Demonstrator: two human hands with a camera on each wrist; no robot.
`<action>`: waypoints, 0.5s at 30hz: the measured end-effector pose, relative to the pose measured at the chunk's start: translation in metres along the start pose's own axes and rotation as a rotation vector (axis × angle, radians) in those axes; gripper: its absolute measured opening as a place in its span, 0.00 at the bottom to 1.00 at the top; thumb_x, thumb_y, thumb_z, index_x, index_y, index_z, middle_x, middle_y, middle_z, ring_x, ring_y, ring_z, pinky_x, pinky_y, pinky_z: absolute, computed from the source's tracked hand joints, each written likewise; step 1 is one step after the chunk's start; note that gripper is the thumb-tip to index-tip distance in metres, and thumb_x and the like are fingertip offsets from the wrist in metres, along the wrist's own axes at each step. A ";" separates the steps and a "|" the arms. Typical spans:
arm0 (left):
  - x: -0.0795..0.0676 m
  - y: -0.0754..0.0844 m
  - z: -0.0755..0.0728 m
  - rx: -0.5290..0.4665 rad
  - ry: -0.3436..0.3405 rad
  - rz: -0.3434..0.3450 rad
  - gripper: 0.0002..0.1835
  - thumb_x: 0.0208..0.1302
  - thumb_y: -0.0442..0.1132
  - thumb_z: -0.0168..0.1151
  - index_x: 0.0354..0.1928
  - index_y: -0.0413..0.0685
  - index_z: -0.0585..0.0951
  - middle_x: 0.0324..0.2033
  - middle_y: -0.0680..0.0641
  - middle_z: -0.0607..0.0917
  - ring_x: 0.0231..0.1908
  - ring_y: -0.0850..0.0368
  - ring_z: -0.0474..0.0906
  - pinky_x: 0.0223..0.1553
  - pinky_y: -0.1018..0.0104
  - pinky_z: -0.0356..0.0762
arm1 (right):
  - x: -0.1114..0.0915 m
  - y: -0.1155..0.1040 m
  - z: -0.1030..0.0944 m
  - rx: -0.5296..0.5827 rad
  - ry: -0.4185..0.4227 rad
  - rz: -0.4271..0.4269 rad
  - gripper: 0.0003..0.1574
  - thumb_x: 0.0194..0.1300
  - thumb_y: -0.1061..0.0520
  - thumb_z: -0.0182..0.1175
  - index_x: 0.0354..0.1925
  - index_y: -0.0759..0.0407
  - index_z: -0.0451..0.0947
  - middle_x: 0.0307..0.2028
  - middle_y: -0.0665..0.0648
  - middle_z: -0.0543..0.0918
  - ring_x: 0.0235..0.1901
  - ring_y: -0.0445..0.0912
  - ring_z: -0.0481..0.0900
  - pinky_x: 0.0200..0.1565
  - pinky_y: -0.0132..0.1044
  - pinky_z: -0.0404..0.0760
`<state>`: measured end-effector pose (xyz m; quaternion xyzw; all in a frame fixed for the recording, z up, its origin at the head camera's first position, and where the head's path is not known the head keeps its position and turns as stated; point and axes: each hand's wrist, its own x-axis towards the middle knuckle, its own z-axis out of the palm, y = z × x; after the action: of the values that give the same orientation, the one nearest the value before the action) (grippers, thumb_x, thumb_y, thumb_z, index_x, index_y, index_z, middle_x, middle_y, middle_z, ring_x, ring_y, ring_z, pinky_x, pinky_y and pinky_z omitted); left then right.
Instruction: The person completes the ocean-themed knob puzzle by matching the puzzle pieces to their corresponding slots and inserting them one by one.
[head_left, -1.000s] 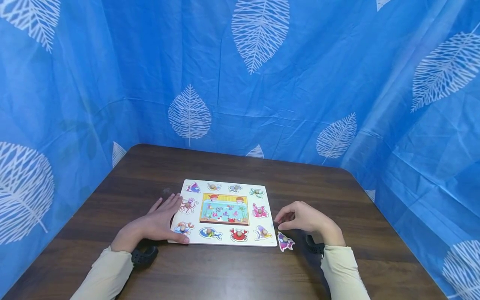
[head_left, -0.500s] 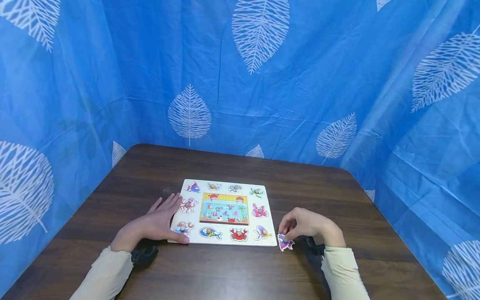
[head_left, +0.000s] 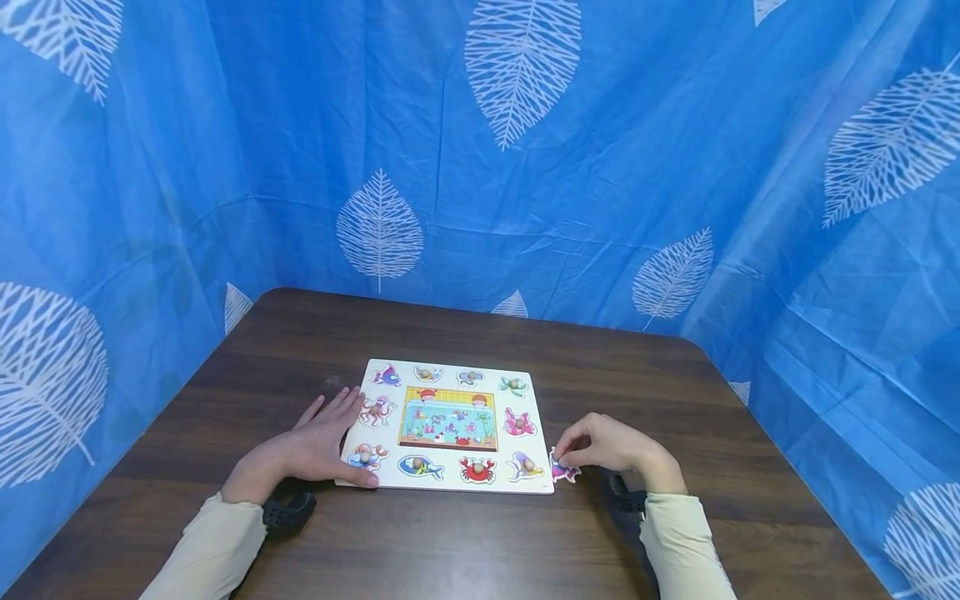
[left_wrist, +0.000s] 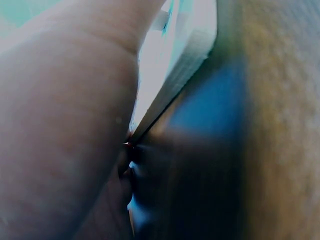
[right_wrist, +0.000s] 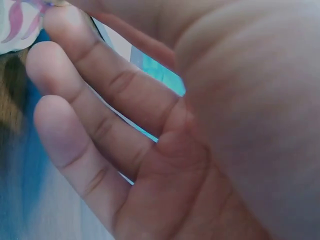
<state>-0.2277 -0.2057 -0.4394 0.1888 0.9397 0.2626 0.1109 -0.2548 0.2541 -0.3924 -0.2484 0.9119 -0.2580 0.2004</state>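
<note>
A pale wooden peg puzzle board (head_left: 454, 478) lies flat on the dark table, its border filled with sea-animal pieces. My left hand (head_left: 315, 448) rests on the board's left edge, fingers stretched and thumb along the near corner. In the left wrist view the board's edge (left_wrist: 182, 70) shows beside the blurred hand. At the opposite side, my right hand (head_left: 618, 443) pinches a purple and pink puzzle piece (head_left: 564, 474) between thumb and fingertips, right at the board's right edge. Its peg is hidden by the fingers. Part of that piece (right_wrist: 20, 22) appears in the right wrist view's top corner.
A red crab piece (head_left: 477, 469), a blue fish piece (head_left: 429, 468) and a pink piece (head_left: 519, 422) sit among others in the board. An aquarium picture (head_left: 450, 421) fills its middle. Blue leaf-patterned curtains (head_left: 450, 233) hang around the wooden table (head_left: 465, 550).
My right hand has come down onto the purple and pink piece, taken it by its top and shifted it slightly up and left against the board's edge. The left hand stays put.
</note>
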 end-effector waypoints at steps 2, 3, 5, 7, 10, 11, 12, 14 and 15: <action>0.000 0.000 0.000 -0.003 -0.004 0.000 0.75 0.43 0.74 0.74 0.79 0.29 0.49 0.80 0.29 0.49 0.80 0.31 0.40 0.76 0.30 0.32 | 0.000 0.001 0.000 -0.007 0.011 0.006 0.03 0.66 0.58 0.71 0.38 0.50 0.90 0.33 0.45 0.87 0.31 0.43 0.78 0.34 0.32 0.80; 0.000 0.000 0.001 -0.004 -0.005 0.000 0.75 0.43 0.74 0.74 0.79 0.29 0.49 0.80 0.29 0.48 0.80 0.31 0.40 0.76 0.30 0.32 | 0.000 0.002 0.001 -0.009 0.017 0.008 0.03 0.66 0.57 0.71 0.39 0.50 0.90 0.33 0.45 0.87 0.30 0.43 0.78 0.34 0.32 0.80; 0.000 0.000 0.001 -0.008 -0.006 0.001 0.75 0.43 0.74 0.74 0.79 0.29 0.50 0.80 0.29 0.49 0.80 0.30 0.40 0.76 0.30 0.32 | 0.000 0.004 0.001 -0.015 0.036 0.019 0.02 0.66 0.56 0.71 0.39 0.49 0.90 0.34 0.45 0.87 0.30 0.43 0.77 0.34 0.33 0.79; 0.000 0.000 0.002 -0.006 -0.007 -0.002 0.76 0.42 0.74 0.74 0.79 0.29 0.50 0.80 0.29 0.48 0.80 0.31 0.40 0.76 0.30 0.32 | 0.001 0.005 0.001 -0.027 0.061 0.034 0.02 0.66 0.54 0.71 0.38 0.49 0.90 0.33 0.44 0.87 0.30 0.43 0.77 0.34 0.34 0.78; 0.000 0.000 0.002 0.000 -0.005 -0.005 0.76 0.42 0.74 0.74 0.79 0.30 0.50 0.80 0.29 0.48 0.80 0.31 0.40 0.76 0.30 0.32 | 0.002 0.006 0.002 -0.049 0.097 0.058 0.03 0.66 0.51 0.71 0.37 0.48 0.89 0.32 0.43 0.87 0.31 0.43 0.77 0.34 0.34 0.78; 0.000 0.000 0.001 0.001 -0.005 -0.007 0.76 0.42 0.75 0.74 0.79 0.30 0.50 0.80 0.30 0.48 0.80 0.31 0.40 0.76 0.30 0.32 | 0.002 0.007 0.002 -0.049 0.103 0.061 0.03 0.66 0.52 0.72 0.36 0.48 0.89 0.32 0.43 0.87 0.31 0.43 0.77 0.34 0.34 0.78; 0.000 0.000 0.001 0.001 -0.005 -0.007 0.76 0.42 0.74 0.74 0.79 0.30 0.49 0.80 0.30 0.48 0.80 0.31 0.40 0.76 0.30 0.32 | 0.002 0.007 0.002 -0.047 0.104 0.063 0.02 0.65 0.52 0.72 0.36 0.48 0.89 0.32 0.43 0.86 0.31 0.43 0.77 0.34 0.34 0.78; 0.000 0.001 0.001 -0.002 -0.005 -0.004 0.76 0.43 0.74 0.74 0.79 0.29 0.49 0.80 0.29 0.48 0.80 0.31 0.39 0.76 0.30 0.32 | 0.001 0.007 0.001 -0.034 0.094 0.063 0.02 0.64 0.54 0.73 0.37 0.48 0.89 0.31 0.44 0.86 0.31 0.43 0.78 0.33 0.34 0.79; 0.000 0.001 0.001 -0.004 -0.004 -0.003 0.75 0.43 0.74 0.74 0.79 0.29 0.49 0.80 0.29 0.48 0.80 0.31 0.39 0.76 0.30 0.32 | 0.001 0.006 0.000 -0.027 0.085 0.058 0.03 0.63 0.55 0.74 0.37 0.49 0.89 0.30 0.45 0.86 0.30 0.44 0.78 0.32 0.33 0.80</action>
<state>-0.2269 -0.2046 -0.4391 0.1878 0.9392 0.2639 0.1135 -0.2572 0.2583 -0.3965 -0.2133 0.9298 -0.2504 0.1654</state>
